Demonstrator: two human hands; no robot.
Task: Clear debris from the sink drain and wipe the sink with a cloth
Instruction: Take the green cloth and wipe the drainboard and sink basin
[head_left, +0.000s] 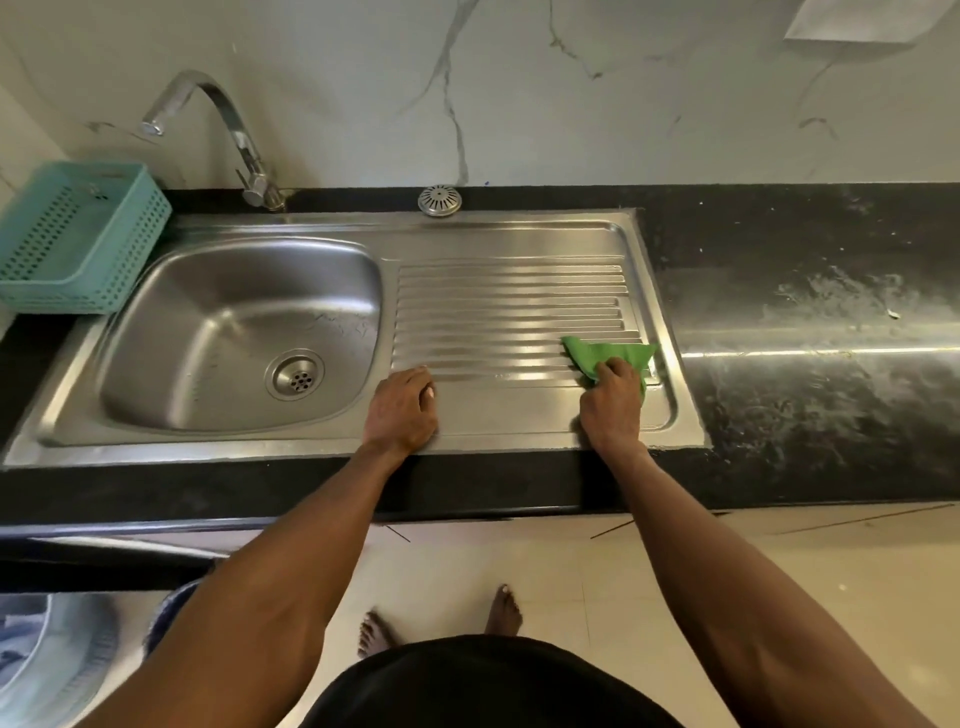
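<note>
The green cloth (608, 354) lies on the ribbed drainboard (509, 306) of the stainless steel sink (332, 436), at the drainboard's near right corner. The right hand (613, 402) sits on the cloth's near part, its grip curled around the fabric and bunching it, so the cloth fans out from under the fingers toward the back wall. The cloth's long axis runs left to right across the ribs' ends, with one pointed corner aimed left and another aimed right toward the sink's raised rim.

The left hand (402, 410) rests on the flat near strip of the drainboard, just right of the basin (239, 332), fingers loosely bent and holding nothing, well apart from the cloth.

The drain (294, 374) sits in the basin's near right part, its holes uncovered. A round perforated strainer cover (439, 200) lies on the black tabletop (810, 270) behind the sink. A chrome tap (223, 135) arches over the back left corner, and a teal plastic basket (78, 234) stands at the left.
</note>
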